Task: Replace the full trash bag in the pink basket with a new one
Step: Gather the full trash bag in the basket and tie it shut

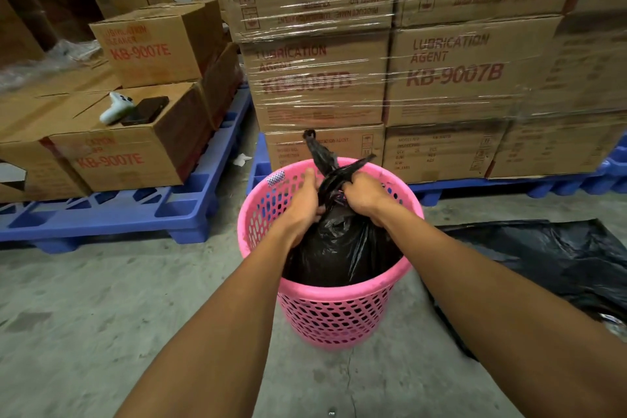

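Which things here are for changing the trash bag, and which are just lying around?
For the job: pink basket, full black bag, left hand, right hand, flat black bag on the floor.
Lying about: white controller, black case, cardboard boxes, blue pallets.

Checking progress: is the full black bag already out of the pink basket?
No, the black bag sits inside the pink basket, both hands gripping its neck.
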Available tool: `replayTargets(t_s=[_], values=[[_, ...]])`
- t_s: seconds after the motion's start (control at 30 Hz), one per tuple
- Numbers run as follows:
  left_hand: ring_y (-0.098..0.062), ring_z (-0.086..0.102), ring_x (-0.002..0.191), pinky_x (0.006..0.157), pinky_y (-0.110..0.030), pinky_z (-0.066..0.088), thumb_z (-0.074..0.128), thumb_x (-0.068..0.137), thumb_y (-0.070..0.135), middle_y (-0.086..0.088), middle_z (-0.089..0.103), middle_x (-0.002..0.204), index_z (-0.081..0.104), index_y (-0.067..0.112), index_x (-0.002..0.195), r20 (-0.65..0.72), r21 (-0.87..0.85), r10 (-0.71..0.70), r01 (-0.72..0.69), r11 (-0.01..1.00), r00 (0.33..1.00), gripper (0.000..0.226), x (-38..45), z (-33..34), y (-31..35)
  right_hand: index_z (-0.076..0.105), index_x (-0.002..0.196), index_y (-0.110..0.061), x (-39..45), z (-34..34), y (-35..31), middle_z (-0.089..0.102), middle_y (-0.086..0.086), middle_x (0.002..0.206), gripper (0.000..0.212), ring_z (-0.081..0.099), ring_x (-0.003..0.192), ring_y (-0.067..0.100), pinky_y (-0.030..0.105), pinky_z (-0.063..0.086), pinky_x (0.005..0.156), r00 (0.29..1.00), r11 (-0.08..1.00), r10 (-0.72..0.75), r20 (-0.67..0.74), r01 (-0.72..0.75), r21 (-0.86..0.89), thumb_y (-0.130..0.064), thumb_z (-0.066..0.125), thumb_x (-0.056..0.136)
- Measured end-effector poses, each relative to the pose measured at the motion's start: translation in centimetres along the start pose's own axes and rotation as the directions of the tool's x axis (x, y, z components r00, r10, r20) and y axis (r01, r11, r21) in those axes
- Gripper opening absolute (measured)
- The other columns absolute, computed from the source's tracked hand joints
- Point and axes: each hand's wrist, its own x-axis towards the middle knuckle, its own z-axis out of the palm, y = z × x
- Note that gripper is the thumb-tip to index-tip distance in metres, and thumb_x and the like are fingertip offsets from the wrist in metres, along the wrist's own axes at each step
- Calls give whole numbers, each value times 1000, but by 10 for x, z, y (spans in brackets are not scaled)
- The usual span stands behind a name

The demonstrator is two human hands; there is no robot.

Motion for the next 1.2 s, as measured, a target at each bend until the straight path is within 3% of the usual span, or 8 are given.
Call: replayTargets(t_s=[0.17,0.33,0.43,0.57,0.73,0.83,1.0,1.2], values=[[-8,52,63,57,-21,41,40,99,52,8,62,70,64,24,104,5,-1,11,-11,1000,1000,37,6,-5,-5,75,99,-10,-4,4,4,76,11,99,21,70,94,29,44,56,87,996,973,-89,-14,90,213,-11,59,85],[-14,64,58,53,-19,48,56,94,47,2,68,69,69,13,99,-70,-182,-120,106,978,990,37,9,-11,-5,70,106,-2,-13,1,8,73,12,101,23,71,92,17,30,57,86,960,907,-223,167,142,396,3,67,84],[-9,37,30,36,-12,29,42,99,31,1,42,45,53,16,72,-153,-241,-216,176,955,964,32,10,-12,-5,67,102,-6,-16,1,6,68,7,94,29,68,80,0,15,54,74,920,834,-329,212,177,522,11,70,79],[-6,22,23,32,-10,20,39,97,23,9,31,30,50,18,67,-150,-238,-218,178,955,965,33,6,-13,0,74,107,-12,-16,4,7,75,10,110,36,69,109,24,41,53,98,919,804,-342,194,179,568,-9,84,73],[-7,24,30,35,-14,18,41,100,34,8,32,39,46,21,61,-102,-220,-171,146,965,980,40,6,-11,-1,73,88,-15,-21,1,-2,65,-10,56,5,53,47,0,12,39,45,959,791,-249,136,120,599,-19,74,86],[-8,27,34,40,-19,18,43,99,45,7,39,41,49,20,59,16,-197,-88,90,976,996,47,7,-10,-4,64,67,-19,-12,3,-6,52,-5,53,24,41,39,3,14,28,34,998,765,-25,65,-23,644,-27,71,88],[-3,35,38,38,-14,28,56,99,25,2,45,54,60,11,88,136,-141,118,-98,985,984,18,-2,-15,-9,46,66,-22,-3,4,-6,50,-1,58,34,39,40,9,21,28,36,985,810,164,44,-160,564,-24,78,80],[-4,39,32,34,-14,28,54,95,13,0,50,48,59,15,72,-83,-209,79,-95,973,993,24,-3,-16,-3,66,84,-29,-2,-1,-3,70,3,79,6,49,44,6,22,42,57,992,969,-114,45,101,223,-29,68,90]])
